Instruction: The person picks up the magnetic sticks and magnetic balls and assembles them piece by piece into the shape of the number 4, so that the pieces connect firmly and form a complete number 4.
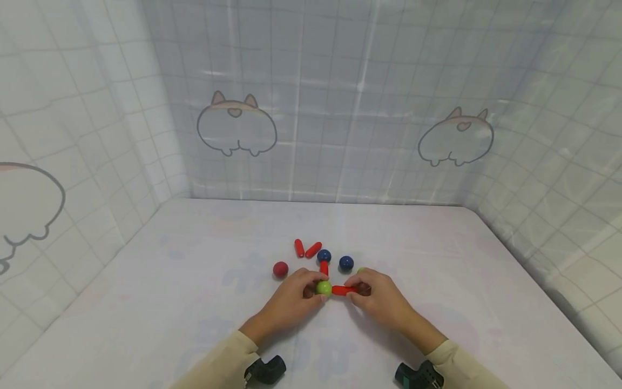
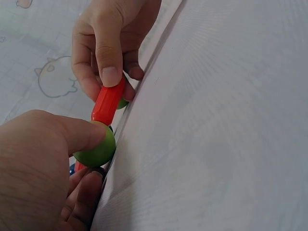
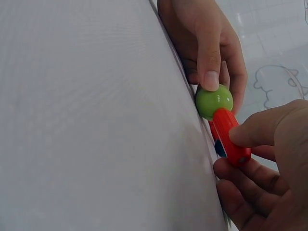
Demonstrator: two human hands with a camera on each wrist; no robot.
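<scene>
My left hand [image 1: 297,294] pinches a green ball [image 1: 324,288] between thumb and fingers, low over the table. My right hand [image 1: 381,296] holds a red rod [image 1: 343,290] by its outer part, thumb on top in the right wrist view. The rod's inner end meets the green ball's right side. A second red rod [image 1: 324,268] runs from the ball away from me to a blue ball [image 1: 324,256]. Another green ball [image 1: 361,270] shows just behind the right hand, mostly hidden by it.
On the white table [image 1: 146,302] beyond the hands lie a dark red ball [image 1: 280,269], another blue ball [image 1: 346,263] and two loose red rods, the left one [image 1: 299,248] and the right one [image 1: 313,249]. Tiled-pattern sheets [image 1: 335,102] rise at the back and both sides.
</scene>
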